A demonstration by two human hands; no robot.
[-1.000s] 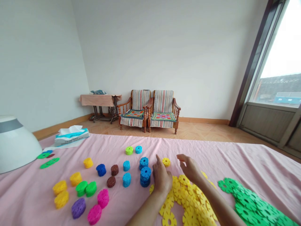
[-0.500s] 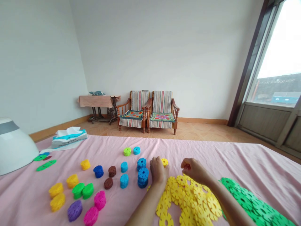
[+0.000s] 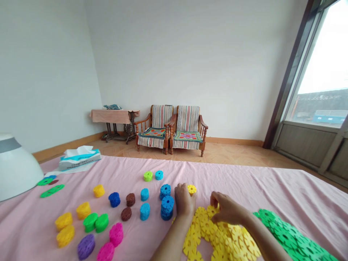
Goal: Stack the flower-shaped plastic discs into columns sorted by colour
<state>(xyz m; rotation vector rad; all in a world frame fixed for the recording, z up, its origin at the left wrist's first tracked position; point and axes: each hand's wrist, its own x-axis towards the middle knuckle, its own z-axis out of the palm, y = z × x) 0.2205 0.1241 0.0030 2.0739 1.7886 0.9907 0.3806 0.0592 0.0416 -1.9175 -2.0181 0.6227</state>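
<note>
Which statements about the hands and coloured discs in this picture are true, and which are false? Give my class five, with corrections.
1. The right hand is at the yellow pile. True.
2. The green pile lies to the left of the yellow pile. False: it lies to the right.
3. The left hand is beside the small yellow stack. True.
4. The tissue box sits on an armchair. False: it is on the pink cloth.
5. The purple stack is nearer the camera than the lime-green stack. True.
</note>
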